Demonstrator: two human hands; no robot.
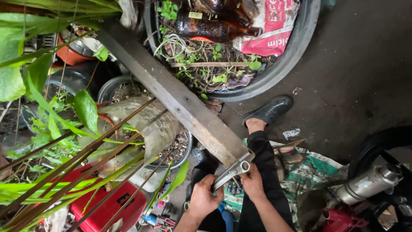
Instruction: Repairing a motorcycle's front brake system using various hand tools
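My left hand and my right hand both grip a grey metal bracket-like part with a round tube end. The part rests against the lower end of a long weathered wooden beam that slants up to the upper left. My left hand holds the lower end of the part, my right hand the side near the tube end. My dark-trousered leg and black shoe stretch out beyond the hands.
A big tyre filled with brown bottles, weeds and a red-white bag lies ahead. Potted plants and rusty rods crowd the left. A red case sits lower left. A motorcycle exhaust and wheel stand at right.
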